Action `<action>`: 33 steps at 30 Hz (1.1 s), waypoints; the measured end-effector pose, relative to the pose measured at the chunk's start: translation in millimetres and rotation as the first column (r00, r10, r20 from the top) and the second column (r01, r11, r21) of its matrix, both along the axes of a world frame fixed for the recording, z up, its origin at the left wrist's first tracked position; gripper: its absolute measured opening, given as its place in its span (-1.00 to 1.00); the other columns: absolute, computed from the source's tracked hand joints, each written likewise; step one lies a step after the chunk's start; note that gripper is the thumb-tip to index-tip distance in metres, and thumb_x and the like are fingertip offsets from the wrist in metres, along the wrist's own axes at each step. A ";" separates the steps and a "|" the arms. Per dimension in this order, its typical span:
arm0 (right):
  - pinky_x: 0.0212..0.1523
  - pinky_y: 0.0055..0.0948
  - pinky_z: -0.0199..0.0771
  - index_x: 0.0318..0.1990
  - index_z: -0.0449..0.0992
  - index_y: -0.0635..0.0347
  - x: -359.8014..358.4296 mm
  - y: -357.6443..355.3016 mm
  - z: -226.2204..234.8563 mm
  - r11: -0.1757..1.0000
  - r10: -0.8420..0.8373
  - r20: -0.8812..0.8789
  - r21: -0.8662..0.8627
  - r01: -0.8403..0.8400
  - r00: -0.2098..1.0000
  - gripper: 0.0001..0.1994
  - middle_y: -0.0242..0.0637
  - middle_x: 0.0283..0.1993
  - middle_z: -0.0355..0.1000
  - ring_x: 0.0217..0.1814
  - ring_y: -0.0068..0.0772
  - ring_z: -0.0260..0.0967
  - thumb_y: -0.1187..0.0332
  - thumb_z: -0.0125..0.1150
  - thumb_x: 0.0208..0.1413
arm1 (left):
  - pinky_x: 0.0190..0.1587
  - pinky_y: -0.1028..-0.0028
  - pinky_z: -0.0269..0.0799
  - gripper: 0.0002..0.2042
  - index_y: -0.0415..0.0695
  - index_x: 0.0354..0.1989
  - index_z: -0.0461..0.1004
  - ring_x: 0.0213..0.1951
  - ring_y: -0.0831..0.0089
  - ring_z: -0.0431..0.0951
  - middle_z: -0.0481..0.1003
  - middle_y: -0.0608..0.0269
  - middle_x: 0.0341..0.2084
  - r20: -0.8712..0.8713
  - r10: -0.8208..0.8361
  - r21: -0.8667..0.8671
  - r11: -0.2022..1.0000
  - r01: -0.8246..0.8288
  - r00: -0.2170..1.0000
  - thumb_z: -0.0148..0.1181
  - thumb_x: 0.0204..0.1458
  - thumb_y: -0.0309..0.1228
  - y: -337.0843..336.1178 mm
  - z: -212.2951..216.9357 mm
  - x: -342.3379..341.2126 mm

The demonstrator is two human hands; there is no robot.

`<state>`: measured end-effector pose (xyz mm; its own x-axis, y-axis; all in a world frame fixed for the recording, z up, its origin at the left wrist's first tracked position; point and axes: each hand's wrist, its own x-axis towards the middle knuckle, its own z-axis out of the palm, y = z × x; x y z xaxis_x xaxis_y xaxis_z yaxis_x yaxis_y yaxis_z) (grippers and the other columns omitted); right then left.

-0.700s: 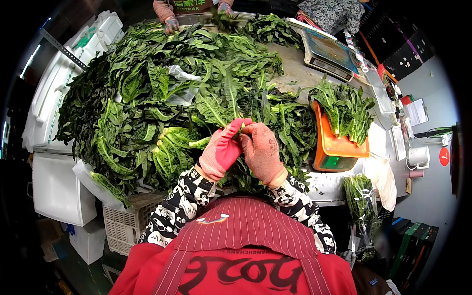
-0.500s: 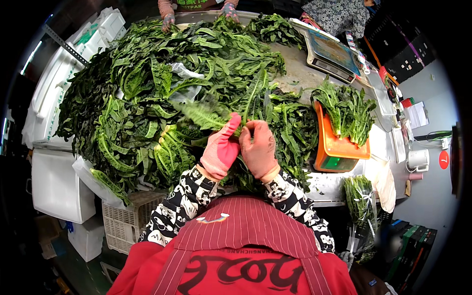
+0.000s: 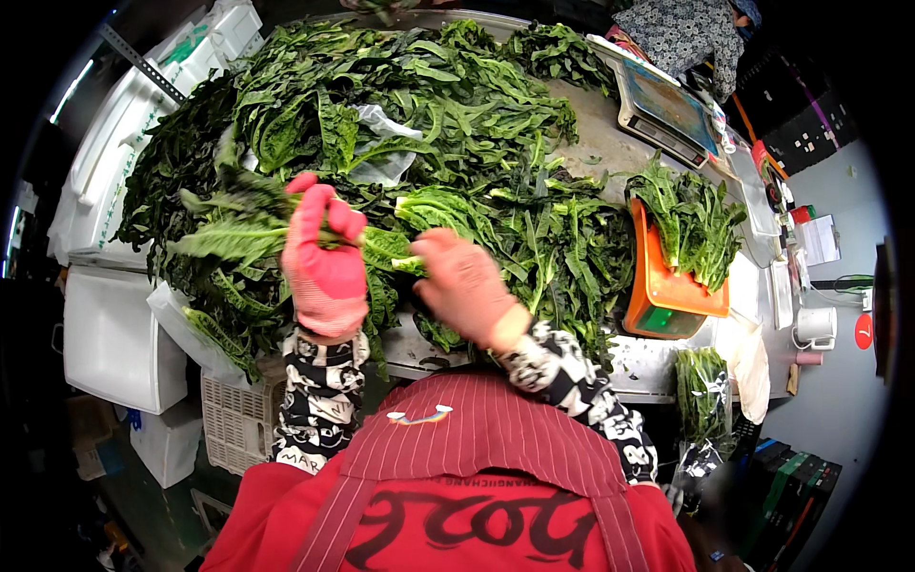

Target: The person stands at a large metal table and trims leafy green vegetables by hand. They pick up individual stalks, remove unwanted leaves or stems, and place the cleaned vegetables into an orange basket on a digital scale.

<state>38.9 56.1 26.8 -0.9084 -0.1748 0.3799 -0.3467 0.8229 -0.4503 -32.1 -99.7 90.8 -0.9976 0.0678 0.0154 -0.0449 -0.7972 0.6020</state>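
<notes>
My left hand point(image 3: 326, 272), in a pink-red glove, is closed around a bunch of long-leaved greens point(image 3: 238, 238). The leaves stick out to the left, blurred by motion, while the pale stem end point(image 3: 391, 250) points right. My right hand point(image 3: 469, 291), in a paler pink glove, has its fingers curled at that stem end. Its fingertips are partly hidden, so what they pinch is not visible. Below and around both hands spreads a large heap of loose greens point(image 3: 457, 114), with several stems point(image 3: 438, 208) lying just beyond my right hand.
An orange scale point(image 3: 681, 300) bearing greens stands at right; behind it is a flat scale point(image 3: 662, 100). A clear bag of greens point(image 3: 703, 396) hangs at the table's right edge. White foam boxes point(image 3: 124, 338) and a plastic crate point(image 3: 238, 419) stand left. A person point(image 3: 681, 38) bends at far right.
My left hand has moved left with the greens, and my right hand has shifted slightly left and nearer. My view has tilted; the gloved hands of the person across the table are no longer clearly seen.
</notes>
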 end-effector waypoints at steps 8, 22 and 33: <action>-0.27 -0.24 0.43 0.00 0.48 0.12 3.1 30.5 26.4 0.936 -0.281 0.111 0.251 0.247 0.953 -0.64 -0.23 -0.18 0.51 -0.29 -0.15 0.48 0.45 0.18 -0.04 | -0.49 0.54 -0.02 -0.65 -0.11 0.17 0.26 -0.58 0.67 0.07 0.10 0.55 -0.61 0.036 -0.292 0.092 0.953 0.288 0.956 0.09 0.24 -0.42 2.8 -16.9 10.4; 0.20 -0.23 0.36 0.00 0.47 0.29 98.4 60.1 93.4 0.892 -0.441 -0.278 -0.245 0.381 0.853 -0.61 0.06 0.22 0.26 0.21 -0.04 0.31 0.61 0.28 -0.06 | -0.11 0.33 0.54 -0.53 -0.27 0.23 0.23 -0.14 0.35 0.57 0.51 0.14 -0.06 0.229 -0.761 0.220 0.648 0.730 0.607 0.10 0.24 -0.27 75.1 16.4 77.9; 0.04 -0.43 0.44 0.00 0.49 0.36 105.3 70.4 63.4 0.789 -0.533 -0.092 -0.415 0.454 0.841 -0.69 -0.12 -0.06 0.48 -0.03 -0.27 0.47 0.69 0.00 0.11 | 0.24 0.09 0.37 -0.66 -0.29 0.15 0.34 0.14 0.08 0.42 0.45 -0.01 0.05 0.318 -0.853 0.709 0.503 0.493 0.414 0.03 0.26 -0.39 102.1 -53.1 42.9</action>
<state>144.2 126.5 90.2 -0.7319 0.4628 0.5002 -0.0503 0.6954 -0.7169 10.8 2.4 37.7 -0.3910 0.8832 -0.2591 -0.8726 -0.4453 -0.2009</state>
